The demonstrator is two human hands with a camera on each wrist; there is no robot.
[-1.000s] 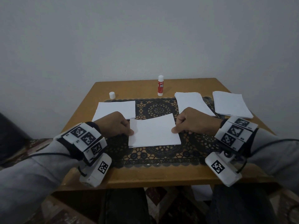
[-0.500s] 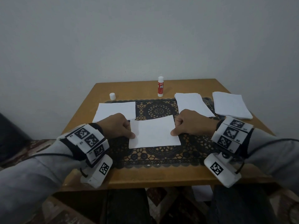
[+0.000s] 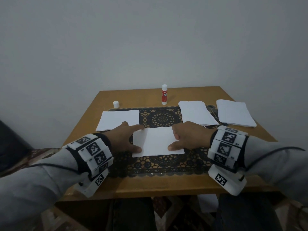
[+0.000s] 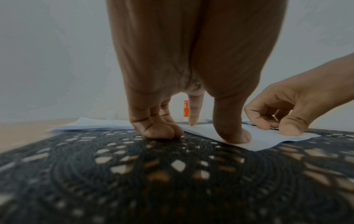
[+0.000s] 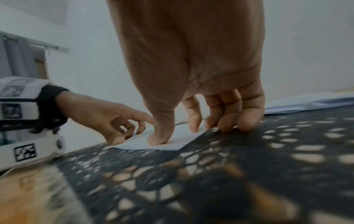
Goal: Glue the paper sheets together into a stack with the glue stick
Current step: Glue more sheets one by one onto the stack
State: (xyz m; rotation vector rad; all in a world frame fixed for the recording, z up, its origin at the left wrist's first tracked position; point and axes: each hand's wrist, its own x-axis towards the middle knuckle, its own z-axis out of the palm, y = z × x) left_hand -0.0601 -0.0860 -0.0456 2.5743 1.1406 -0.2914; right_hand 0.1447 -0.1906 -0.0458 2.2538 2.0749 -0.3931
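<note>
A white paper sheet [image 3: 156, 141] lies in the middle of the dark lace mat [image 3: 160, 117]. My left hand [image 3: 135, 139] presses its left edge: the thumb [image 4: 233, 136] lies flat near the front corner, the index finger [image 4: 192, 121] touches the far corner, and the other fingers curl onto the mat. My right hand [image 3: 173, 142] presses the right edge with its thumb [image 5: 157, 139] and bent fingertips. The glue stick [image 3: 164, 95] stands uncapped at the table's back. Its white cap [image 3: 116, 104] sits at the back left.
One paper sheet [image 3: 118, 120] lies left of centre, partly on the mat. Two paper stacks [image 3: 195, 112] [image 3: 234, 115] lie at the right. The wooden table [image 3: 166, 185] ends just in front of my wrists; a wall stands close behind it.
Both hands have gone from curled knuckles at the sheet's sides to spread thumbs and fingers pressing along its edges. The left index finger has stretched out to the far corner.
</note>
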